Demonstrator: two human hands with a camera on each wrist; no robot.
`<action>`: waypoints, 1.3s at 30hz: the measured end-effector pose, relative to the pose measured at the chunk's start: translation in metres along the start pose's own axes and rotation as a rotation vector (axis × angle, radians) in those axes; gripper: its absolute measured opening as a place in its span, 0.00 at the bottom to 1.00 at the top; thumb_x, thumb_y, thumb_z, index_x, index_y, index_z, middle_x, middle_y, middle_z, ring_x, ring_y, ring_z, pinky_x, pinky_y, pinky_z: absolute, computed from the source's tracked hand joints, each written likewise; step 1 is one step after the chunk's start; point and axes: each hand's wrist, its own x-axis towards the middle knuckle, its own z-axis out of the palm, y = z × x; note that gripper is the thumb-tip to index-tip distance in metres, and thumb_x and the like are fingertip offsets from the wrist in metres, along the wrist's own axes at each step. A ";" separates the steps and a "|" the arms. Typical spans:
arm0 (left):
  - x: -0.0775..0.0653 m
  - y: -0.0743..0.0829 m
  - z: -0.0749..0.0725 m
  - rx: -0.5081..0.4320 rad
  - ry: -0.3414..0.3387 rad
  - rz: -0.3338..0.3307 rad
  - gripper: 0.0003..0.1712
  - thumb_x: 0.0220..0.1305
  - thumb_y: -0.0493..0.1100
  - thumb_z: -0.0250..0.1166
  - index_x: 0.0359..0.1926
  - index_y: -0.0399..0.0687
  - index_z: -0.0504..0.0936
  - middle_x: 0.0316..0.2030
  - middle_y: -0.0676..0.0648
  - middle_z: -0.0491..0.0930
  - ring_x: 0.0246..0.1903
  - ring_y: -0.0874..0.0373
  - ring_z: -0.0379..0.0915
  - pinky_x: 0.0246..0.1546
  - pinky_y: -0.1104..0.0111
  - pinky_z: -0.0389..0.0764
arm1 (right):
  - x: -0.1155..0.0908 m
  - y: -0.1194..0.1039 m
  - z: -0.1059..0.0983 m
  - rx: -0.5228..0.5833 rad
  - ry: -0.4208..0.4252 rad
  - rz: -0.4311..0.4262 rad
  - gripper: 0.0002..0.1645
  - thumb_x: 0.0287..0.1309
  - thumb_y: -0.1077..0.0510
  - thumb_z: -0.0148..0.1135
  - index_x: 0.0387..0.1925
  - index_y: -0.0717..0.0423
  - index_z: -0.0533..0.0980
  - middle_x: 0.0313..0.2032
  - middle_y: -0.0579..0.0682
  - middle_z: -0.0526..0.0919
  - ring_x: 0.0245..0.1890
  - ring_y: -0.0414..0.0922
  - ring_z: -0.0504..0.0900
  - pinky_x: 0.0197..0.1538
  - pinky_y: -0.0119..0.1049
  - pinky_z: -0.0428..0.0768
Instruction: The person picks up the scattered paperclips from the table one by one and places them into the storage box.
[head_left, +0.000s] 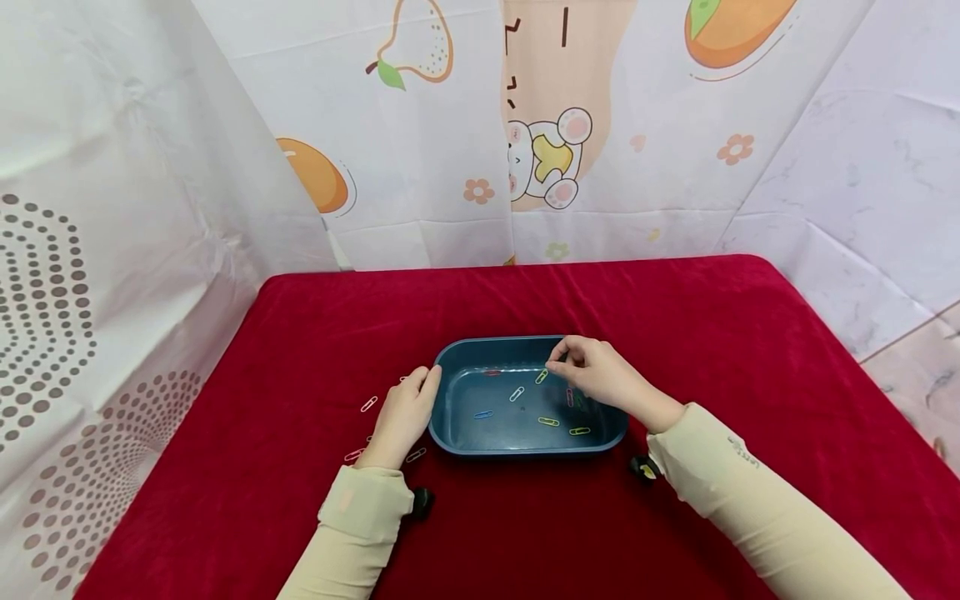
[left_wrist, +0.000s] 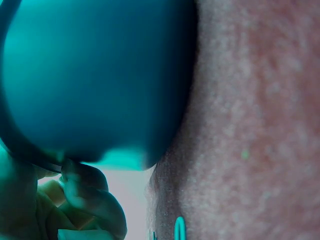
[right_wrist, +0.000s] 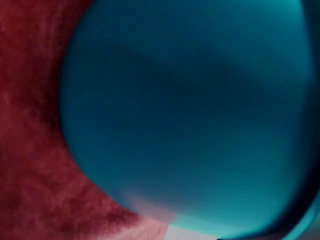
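Observation:
A dark blue rectangular tray (head_left: 517,452) rests on the table, with several coloured paper clips on its floor. At the tray's left end, my left hand (head_left: 405,414) grips the rim; its curled fingers (left_wrist: 90,195) meet the rim in the left wrist view. Over the tray's far right part, my right hand (head_left: 596,372) has thumb and index finger pinched together, with a yellow-green paper clip (head_left: 542,377) right at the fingertips. Inside lie a white clip (head_left: 517,394), a blue clip (head_left: 483,414) and a red clip (head_left: 491,372). Only the tray's outer wall (right_wrist: 185,110) fills the right wrist view.
Loose paper clips lie left of the tray, among them a white one (head_left: 369,404), a pink one (head_left: 353,456) and a pale yellow one (head_left: 416,455); the left hand partly covers others. A red cloth (head_left: 360,325) covers the table. Printed white curtains (head_left: 420,167) hang behind it.

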 end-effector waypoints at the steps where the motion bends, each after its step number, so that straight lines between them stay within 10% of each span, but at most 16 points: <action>1: 0.000 0.000 0.000 -0.001 -0.001 -0.001 0.23 0.77 0.55 0.46 0.26 0.49 0.63 0.18 0.48 0.61 0.17 0.55 0.57 0.24 0.67 0.62 | 0.000 0.000 0.000 0.003 -0.001 -0.003 0.09 0.68 0.56 0.60 0.43 0.57 0.77 0.22 0.60 0.77 0.17 0.42 0.71 0.25 0.35 0.73; 25: -0.003 0.003 -0.003 0.044 0.014 -0.029 0.22 0.75 0.60 0.48 0.33 0.48 0.71 0.22 0.47 0.69 0.22 0.54 0.66 0.26 0.66 0.66 | -0.001 0.003 -0.003 0.054 0.044 0.014 0.10 0.68 0.54 0.60 0.44 0.56 0.77 0.24 0.60 0.76 0.18 0.45 0.72 0.27 0.37 0.76; 39: -0.004 0.005 -0.013 0.128 0.072 -0.014 0.21 0.75 0.60 0.48 0.34 0.49 0.73 0.22 0.47 0.71 0.24 0.55 0.68 0.28 0.66 0.67 | -0.010 0.006 -0.010 0.137 0.205 0.034 0.13 0.68 0.53 0.60 0.47 0.57 0.77 0.25 0.58 0.76 0.22 0.46 0.73 0.28 0.35 0.76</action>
